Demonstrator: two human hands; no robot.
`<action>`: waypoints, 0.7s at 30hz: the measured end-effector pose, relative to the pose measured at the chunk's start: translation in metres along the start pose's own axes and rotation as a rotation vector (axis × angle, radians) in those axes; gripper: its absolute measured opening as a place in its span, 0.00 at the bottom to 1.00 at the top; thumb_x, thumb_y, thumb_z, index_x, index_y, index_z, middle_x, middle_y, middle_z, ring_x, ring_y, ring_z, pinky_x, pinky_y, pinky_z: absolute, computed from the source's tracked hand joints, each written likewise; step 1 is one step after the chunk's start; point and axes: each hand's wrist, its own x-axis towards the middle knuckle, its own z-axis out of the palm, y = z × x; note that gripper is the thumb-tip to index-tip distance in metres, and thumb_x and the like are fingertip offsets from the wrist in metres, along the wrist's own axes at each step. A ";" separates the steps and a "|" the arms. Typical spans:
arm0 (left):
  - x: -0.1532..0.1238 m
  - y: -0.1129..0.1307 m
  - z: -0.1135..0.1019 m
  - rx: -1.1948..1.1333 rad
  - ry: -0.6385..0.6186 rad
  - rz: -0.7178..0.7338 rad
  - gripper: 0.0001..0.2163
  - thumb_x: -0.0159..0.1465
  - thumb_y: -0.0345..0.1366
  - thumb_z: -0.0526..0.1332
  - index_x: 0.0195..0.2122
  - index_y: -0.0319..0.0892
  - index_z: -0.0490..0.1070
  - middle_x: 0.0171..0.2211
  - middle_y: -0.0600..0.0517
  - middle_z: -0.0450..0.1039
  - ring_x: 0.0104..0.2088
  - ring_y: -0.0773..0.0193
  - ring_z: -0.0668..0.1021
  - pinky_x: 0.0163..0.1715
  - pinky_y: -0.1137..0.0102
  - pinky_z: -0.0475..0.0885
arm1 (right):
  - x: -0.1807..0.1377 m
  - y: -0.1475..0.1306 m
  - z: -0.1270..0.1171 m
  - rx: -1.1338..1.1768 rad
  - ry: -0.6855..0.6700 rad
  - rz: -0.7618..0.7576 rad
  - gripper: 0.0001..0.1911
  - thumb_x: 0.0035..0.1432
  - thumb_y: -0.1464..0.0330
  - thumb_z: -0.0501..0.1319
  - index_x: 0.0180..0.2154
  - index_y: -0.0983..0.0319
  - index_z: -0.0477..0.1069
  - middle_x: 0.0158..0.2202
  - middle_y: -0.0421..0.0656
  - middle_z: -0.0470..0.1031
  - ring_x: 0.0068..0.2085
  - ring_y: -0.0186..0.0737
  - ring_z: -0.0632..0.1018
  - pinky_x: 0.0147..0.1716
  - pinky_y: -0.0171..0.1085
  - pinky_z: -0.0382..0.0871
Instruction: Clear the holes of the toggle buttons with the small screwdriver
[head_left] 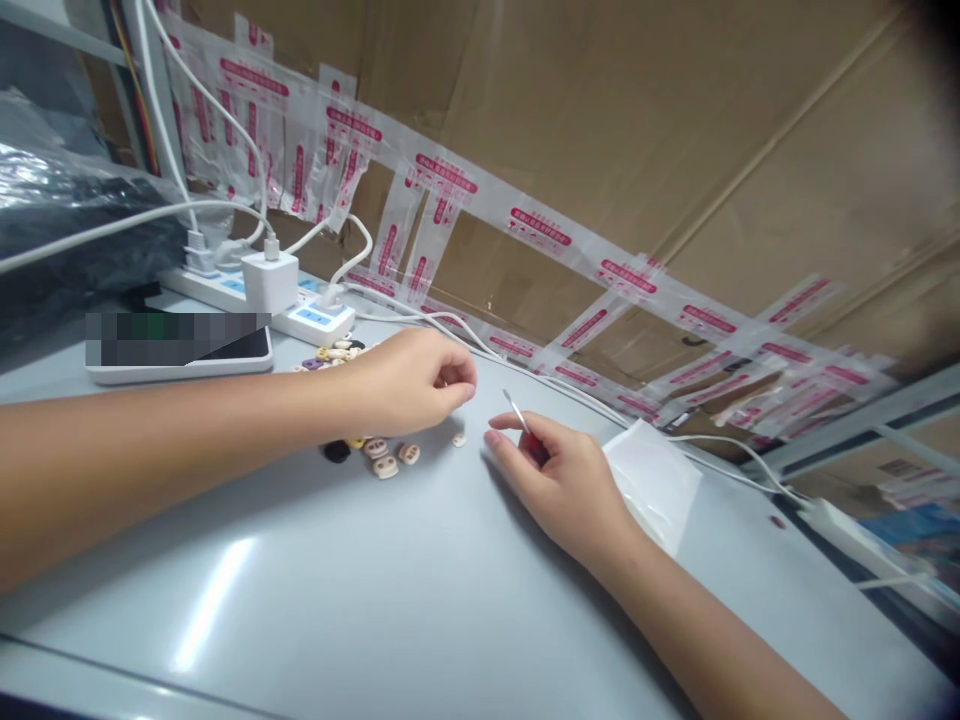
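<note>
My left hand [420,375] hovers over the grey table, fingers curled in and thumb against them; anything inside the fingers is hidden. Lower and to the right, my right hand [566,475] is closed on a thin metal tool [514,405], whose slim silver end points up and left past the fingers. On the table between the hands lies a small pale piece [459,439]. Below my left wrist are several cream two-holed pieces [385,467], with a black piece [337,451] beside them. More small pieces [330,355], cream, yellow and purple, show behind the forearm, which partly covers the pile.
A white power strip [319,322] with a plugged-in charger [270,283] and cables stands at the back left. Before it lies a white-edged device [180,372]. A clear plastic bag [660,480] is beside my right wrist. Taped cardboard [675,150] walls the back.
</note>
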 end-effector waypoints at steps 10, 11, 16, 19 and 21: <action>0.002 -0.007 -0.007 0.181 -0.024 0.036 0.11 0.59 0.37 0.57 0.33 0.44 0.80 0.24 0.53 0.77 0.24 0.65 0.74 0.26 0.70 0.62 | 0.005 -0.012 0.010 -0.029 -0.144 -0.048 0.13 0.62 0.60 0.59 0.38 0.57 0.81 0.19 0.34 0.61 0.23 0.33 0.62 0.25 0.34 0.55; 0.002 -0.007 -0.007 0.166 -0.038 0.022 0.11 0.59 0.37 0.58 0.34 0.44 0.80 0.24 0.53 0.78 0.24 0.65 0.74 0.26 0.70 0.62 | 0.005 -0.012 0.008 -0.012 -0.160 -0.025 0.12 0.61 0.60 0.60 0.38 0.56 0.81 0.19 0.34 0.61 0.23 0.33 0.62 0.25 0.33 0.55; 0.003 -0.009 -0.008 0.175 -0.052 0.076 0.11 0.60 0.38 0.58 0.36 0.44 0.80 0.32 0.52 0.81 0.30 0.64 0.77 0.30 0.71 0.64 | 0.003 -0.006 -0.002 0.040 -0.235 0.071 0.10 0.59 0.59 0.61 0.35 0.58 0.78 0.21 0.34 0.62 0.24 0.33 0.65 0.24 0.33 0.57; 0.002 -0.008 -0.008 0.184 -0.093 0.072 0.12 0.61 0.38 0.57 0.37 0.45 0.80 0.32 0.52 0.81 0.31 0.63 0.77 0.31 0.71 0.64 | 0.003 -0.003 -0.006 0.040 -0.252 0.086 0.11 0.58 0.59 0.62 0.32 0.59 0.76 0.22 0.35 0.64 0.25 0.34 0.66 0.24 0.33 0.57; 0.001 -0.007 -0.009 0.193 -0.125 0.058 0.12 0.61 0.38 0.57 0.37 0.45 0.81 0.32 0.52 0.81 0.32 0.63 0.77 0.31 0.71 0.64 | 0.002 -0.002 -0.008 0.039 -0.270 0.075 0.11 0.59 0.59 0.62 0.32 0.60 0.74 0.22 0.35 0.66 0.25 0.34 0.66 0.24 0.33 0.57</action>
